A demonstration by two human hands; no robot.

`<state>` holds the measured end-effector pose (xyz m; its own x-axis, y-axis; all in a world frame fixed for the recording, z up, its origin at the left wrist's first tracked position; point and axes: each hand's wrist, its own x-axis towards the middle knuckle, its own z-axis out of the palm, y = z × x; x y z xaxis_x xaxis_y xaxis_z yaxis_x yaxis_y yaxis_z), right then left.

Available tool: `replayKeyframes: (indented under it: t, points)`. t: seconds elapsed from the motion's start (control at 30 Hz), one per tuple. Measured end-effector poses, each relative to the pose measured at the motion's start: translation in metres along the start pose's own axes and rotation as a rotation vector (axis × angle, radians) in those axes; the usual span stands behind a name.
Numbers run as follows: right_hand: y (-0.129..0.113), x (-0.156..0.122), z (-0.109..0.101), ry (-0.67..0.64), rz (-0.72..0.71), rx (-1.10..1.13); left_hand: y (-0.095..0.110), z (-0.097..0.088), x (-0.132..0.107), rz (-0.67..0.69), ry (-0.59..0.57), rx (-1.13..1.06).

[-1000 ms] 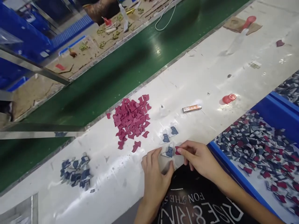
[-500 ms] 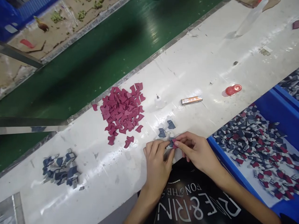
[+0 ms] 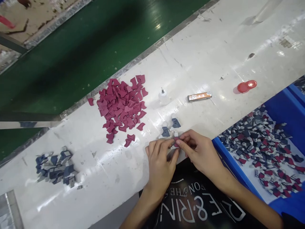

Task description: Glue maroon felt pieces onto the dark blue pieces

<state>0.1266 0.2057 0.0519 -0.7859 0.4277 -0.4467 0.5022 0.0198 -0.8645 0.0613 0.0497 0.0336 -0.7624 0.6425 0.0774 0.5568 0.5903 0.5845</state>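
At the near edge of the white table (image 3: 214, 47), the left hand (image 3: 162, 163) and right hand (image 3: 202, 152) both pinch one small maroon piece (image 3: 176, 143), which lies directly between their fingertips, with two blue-grey pieces (image 3: 166, 131) just beyond.

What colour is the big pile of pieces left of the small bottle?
Maroon. The pile shows best in the head view.
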Motion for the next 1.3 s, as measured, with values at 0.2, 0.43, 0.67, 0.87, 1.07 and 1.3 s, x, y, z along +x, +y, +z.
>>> replayKeyframes:
  t: [0.2, 0.43, 0.67, 0.87, 1.07, 1.3]
  points:
    - [-0.002, 0.0, 0.001, -0.013, 0.006, -0.069, 0.0, 0.002, -0.008, 0.188, 0.117, 0.062]
    - [-0.007, 0.006, -0.005, -0.075, 0.034, -0.076, 0.003, -0.001, -0.009, 0.168, 0.095, 0.001]
    - [-0.011, 0.015, -0.002, -0.091, 0.061, -0.191, 0.009, -0.006, -0.003, 0.138, 0.089, -0.033]
    - [-0.013, 0.016, -0.002, -0.117, 0.034, -0.266, 0.011, -0.004, -0.003, 0.086, 0.075, -0.031]
    - [-0.016, 0.015, -0.006, -0.158, 0.072, -0.132, 0.002, 0.006, -0.008, 0.114, 0.128, -0.108]
    - [-0.016, 0.004, -0.001, -0.143, 0.08, -0.3, -0.001, 0.009, -0.01, 0.072, 0.159, -0.153]
